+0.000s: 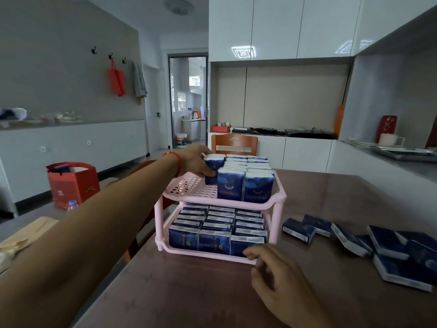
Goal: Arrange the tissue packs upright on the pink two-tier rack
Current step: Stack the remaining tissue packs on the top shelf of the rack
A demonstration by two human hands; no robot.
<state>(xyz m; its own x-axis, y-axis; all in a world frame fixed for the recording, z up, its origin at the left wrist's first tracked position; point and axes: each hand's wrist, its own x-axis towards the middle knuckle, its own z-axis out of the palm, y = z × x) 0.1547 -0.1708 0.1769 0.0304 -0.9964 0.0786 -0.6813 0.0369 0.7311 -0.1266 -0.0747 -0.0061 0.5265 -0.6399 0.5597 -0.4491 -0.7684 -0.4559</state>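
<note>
On the brown table [189,287] stands your pink rack [276,204]; your left hand [196,162] grips an upright tissue pack [211,172] on its upper tier, right hand [281,273] loosely curled against the lower rim, loose packs [354,240] lying beside, white cabinets [279,27] behind.

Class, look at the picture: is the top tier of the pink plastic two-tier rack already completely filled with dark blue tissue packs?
No: the left part of the pink plastic two-tier rack's top tier shows bare lattice, where the left hand holds one dark blue tissue pack.

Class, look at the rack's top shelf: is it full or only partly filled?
Partly filled. On the top shelf, tissue packs stand upright in two columns on the right; bare pink grid shows at the left front.
</note>
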